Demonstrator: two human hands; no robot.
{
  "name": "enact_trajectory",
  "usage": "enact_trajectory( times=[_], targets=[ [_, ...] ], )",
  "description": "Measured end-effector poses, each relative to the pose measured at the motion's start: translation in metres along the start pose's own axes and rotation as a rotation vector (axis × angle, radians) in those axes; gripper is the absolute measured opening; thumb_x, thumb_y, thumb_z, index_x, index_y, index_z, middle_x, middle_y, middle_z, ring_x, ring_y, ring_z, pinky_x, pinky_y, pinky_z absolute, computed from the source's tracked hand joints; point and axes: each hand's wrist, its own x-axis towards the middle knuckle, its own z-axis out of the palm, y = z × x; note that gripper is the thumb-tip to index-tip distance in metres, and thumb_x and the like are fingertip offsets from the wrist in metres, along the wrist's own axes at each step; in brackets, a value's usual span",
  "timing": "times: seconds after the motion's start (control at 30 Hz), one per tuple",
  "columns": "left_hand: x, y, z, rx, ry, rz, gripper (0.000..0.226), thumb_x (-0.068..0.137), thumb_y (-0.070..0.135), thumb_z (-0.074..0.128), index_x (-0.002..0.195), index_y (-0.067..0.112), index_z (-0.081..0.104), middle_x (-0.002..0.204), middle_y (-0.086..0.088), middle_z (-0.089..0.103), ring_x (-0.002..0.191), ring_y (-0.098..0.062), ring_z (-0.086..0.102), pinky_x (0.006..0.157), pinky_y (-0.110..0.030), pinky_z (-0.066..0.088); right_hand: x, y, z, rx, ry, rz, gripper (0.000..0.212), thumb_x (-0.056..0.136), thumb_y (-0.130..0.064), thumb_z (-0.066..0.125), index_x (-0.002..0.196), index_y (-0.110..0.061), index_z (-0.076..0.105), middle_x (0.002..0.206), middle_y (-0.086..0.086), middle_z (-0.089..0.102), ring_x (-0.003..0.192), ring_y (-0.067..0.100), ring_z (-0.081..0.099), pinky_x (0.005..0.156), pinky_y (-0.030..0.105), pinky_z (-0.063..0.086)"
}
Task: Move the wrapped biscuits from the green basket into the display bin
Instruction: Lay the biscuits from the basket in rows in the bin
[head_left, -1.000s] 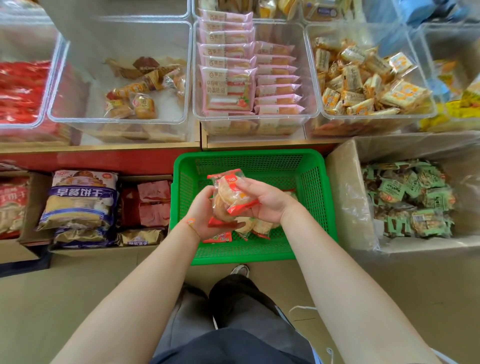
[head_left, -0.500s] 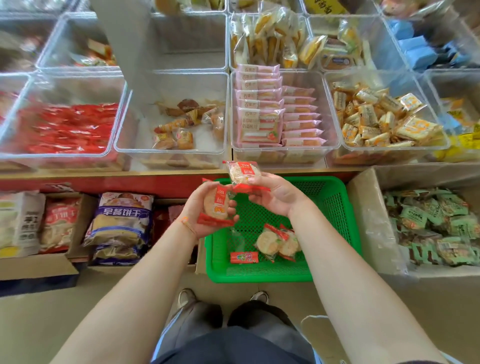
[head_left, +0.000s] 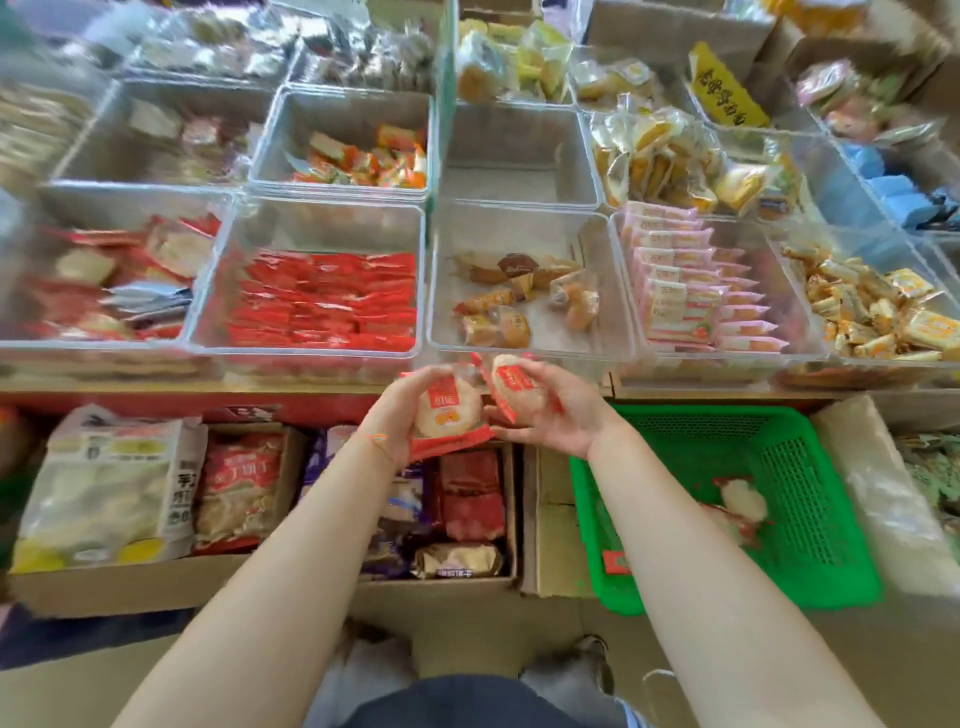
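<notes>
biscuits: red-wrapped round pair (head_left: 449, 410) held mid-air | green basket (head_left: 800, 519): few left | bin: unclear

Both hands (head_left: 550, 410) have carried their wrapped biscuits (head_left: 441, 410) leftward, clear of the green basket (head_left: 810, 483).

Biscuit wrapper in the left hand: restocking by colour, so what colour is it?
Red and clear wrapper, seen in the head view.

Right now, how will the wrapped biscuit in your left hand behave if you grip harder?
The wrapped biscuit looks light, held by the left hand alone. Its glossy film is probably slippery. The thin round disc inside likely cracks under pressure.
</notes>
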Motion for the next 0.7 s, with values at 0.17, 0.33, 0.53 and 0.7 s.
enact_trajectory(
  times=[0.17, 0.33, 0.53, 0.7],
  targets=[
    [-0.02, 0.101, -0.108, -0.04, 0.205, 0.263, 0.027, 0.08, 0.007, 0.07, 0.105, -0.001, 0.066, 0.089, -0.018, 0.068, 0.062, -0.024, 0.066, 0.058, -0.035, 0.057, 0.057, 0.024, 0.134, 0.001, -0.089, 0.017, 0.031, 0.097, -0.029, 0.054, 0.12, -0.011, 0.064, 0.114, 0.014, 0.068, 0.107, 0.032, 0.063, 0.11, 0.06, 0.034],
    [-0.024, 0.163, -0.165, -0.078, 0.223, 0.252, 0.039, 0.079, 0.018, 0.073, 0.116, 0.008, 0.065, 0.088, -0.016, 0.067, 0.062, -0.026, 0.064, 0.062, -0.038, 0.052, 0.101, 0.028, 0.23, -0.168, -0.118, -0.063, 0.042, 0.099, -0.032, 0.054, 0.135, -0.01, 0.056, 0.124, 0.015, 0.065, 0.11, 0.031, 0.064, 0.098, 0.053, 0.048],
    [-0.011, 0.192, -0.185, 0.126, 0.188, 0.214, 0.023, 0.084, 0.004, 0.069, 0.102, 0.008, 0.055, 0.073, -0.006, 0.062, 0.047, -0.011, 0.059, 0.043, -0.02, 0.048, 0.147, 0.016, 0.244, -0.174, 0.302, -0.262, 0.045, 0.093, -0.038, 0.064, 0.128, -0.01, 0.058, 0.119, 0.015, 0.069, 0.106, 0.032, 0.067, 0.074, 0.044, 0.059],
    [-0.002, 0.211, -0.193, 0.588, -0.071, 0.04, 0.05, 0.079, -0.001, 0.068, 0.12, 0.024, 0.053, 0.092, -0.006, 0.069, 0.075, -0.017, 0.064, 0.059, -0.029, 0.048, 0.173, -0.012, 0.248, -0.154, 0.382, -0.266, 0.039, 0.094, -0.036, 0.063, 0.124, -0.011, 0.06, 0.116, 0.012, 0.07, 0.1, 0.027, 0.068, 0.069, 0.038, 0.06]
  ],
)
